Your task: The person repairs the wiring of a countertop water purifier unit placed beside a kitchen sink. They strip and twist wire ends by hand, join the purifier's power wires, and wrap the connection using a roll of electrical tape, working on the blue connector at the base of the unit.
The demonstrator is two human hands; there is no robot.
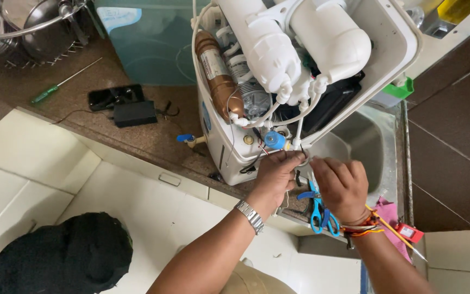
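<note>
An opened white water purifier (229,147) stands on the brown stone counter, its white filter cylinders (300,43), a copper-coloured cylinder (218,76) and thin white tubes exposed. My left hand (276,177), with a metal watch on the wrist, pinches thin wires or tubing at the unit's lower front, below a blue fitting (274,140). My right hand (341,185), with red and orange threads on the wrist, grips the same small part right beside it. What lies between the fingers is mostly hidden.
Blue-handled scissors (319,209) lie under my hands. A steel sink (365,141) sits to the right, with a pink cloth (390,218) and a red tool (409,233) on its edge. A green screwdriver (55,87), a black phone (115,96) and a black adapter (134,113) lie left. A black bag (63,256) rests below.
</note>
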